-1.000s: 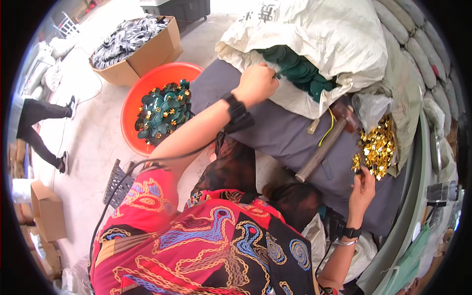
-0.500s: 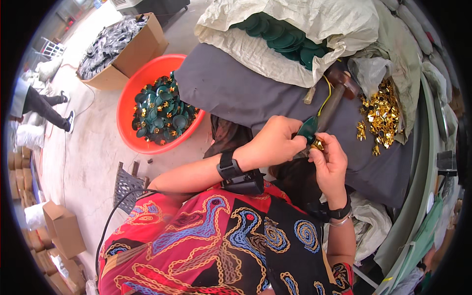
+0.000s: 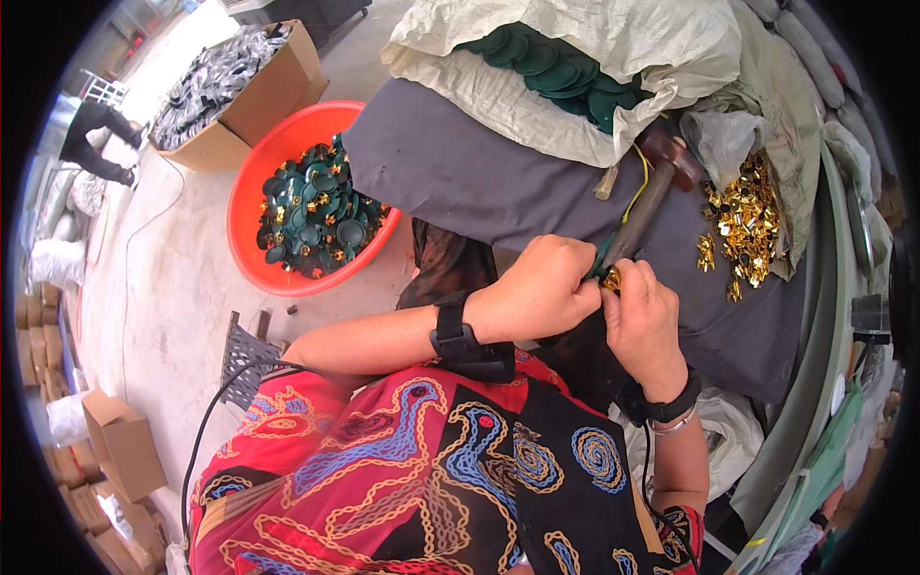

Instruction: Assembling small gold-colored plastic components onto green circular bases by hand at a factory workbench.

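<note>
In front of my body, my left hand (image 3: 541,292) pinches a green plastic disc (image 3: 601,259), seen nearly edge-on. My right hand (image 3: 644,314) is closed on a small shiny gold piece (image 3: 611,279), pressed up against the disc. Fingers hide most of both parts, so I cannot tell how they join. Just beyond the hands a hammer (image 3: 640,201) lies on a grey cloth (image 3: 460,158). Similar gold pieces (image 3: 749,230) are heaped to the right, and loose green discs (image 3: 561,72) fill an open white woven sack (image 3: 685,48) at the far side.
On the floor to the left stands a red basin (image 3: 241,244) holding green discs with gold pieces. Behind it is a cardboard box (image 3: 278,86) of grey-black parts. A person (image 3: 96,139) is at the far left. More cartons (image 3: 125,446) stand lower left.
Both hands have drawn closer together, and the disc has turned from showing its face to nearly edge-on. The person at the far left has moved farther away.
</note>
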Available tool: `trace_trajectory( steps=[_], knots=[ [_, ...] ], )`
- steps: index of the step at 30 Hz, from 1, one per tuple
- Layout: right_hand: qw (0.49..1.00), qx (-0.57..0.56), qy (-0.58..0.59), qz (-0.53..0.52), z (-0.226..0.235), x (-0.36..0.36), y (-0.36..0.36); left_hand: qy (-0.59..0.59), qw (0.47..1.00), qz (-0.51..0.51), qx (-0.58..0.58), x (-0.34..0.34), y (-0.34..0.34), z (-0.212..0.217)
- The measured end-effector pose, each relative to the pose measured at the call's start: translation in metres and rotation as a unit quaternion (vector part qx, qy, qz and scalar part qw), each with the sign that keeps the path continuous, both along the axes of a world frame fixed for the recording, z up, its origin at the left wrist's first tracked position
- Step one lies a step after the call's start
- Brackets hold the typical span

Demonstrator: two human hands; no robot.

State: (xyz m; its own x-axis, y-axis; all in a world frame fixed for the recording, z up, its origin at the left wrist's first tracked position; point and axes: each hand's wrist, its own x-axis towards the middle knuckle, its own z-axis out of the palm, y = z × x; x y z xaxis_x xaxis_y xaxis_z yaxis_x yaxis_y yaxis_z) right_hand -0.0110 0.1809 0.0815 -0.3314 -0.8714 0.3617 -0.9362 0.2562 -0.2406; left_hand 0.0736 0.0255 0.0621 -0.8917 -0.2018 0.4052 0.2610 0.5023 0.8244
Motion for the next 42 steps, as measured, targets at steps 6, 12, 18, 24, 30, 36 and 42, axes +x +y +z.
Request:
trace_trajectory(
  steps=[6,12,18,24,30,36,42],
  knots=[
    [0.994,0.031,-0.103,0.024,0.000,-0.009,0.001,0.038,0.997,-0.007,-0.061,0.005,0.004,-0.002],
    [0.927,-0.061,-0.370,0.004,-0.014,-0.001,-0.003,0.077,0.983,-0.039,-0.160,0.011,-0.001,-0.007],
    [0.899,-0.068,-0.433,0.012,-0.019,-0.005,-0.009,0.035,0.994,-0.078,-0.064,0.012,-0.023,-0.004],
    [0.952,-0.149,-0.180,-0.198,-0.011,-0.054,0.015,-0.081,0.960,0.199,0.181,0.055,-0.125,0.007],
    [0.910,0.045,0.042,-0.410,-0.034,-0.111,0.066,-0.184,0.736,0.534,-0.374,0.109,-0.263,-0.020],
    [0.895,0.088,0.069,-0.433,-0.057,-0.110,0.059,-0.080,0.883,0.328,-0.327,0.021,-0.192,0.016],
    [0.913,0.026,0.074,-0.400,-0.070,-0.107,0.061,-0.130,0.911,0.242,-0.307,-0.117,-0.197,-0.008]
  ],
)
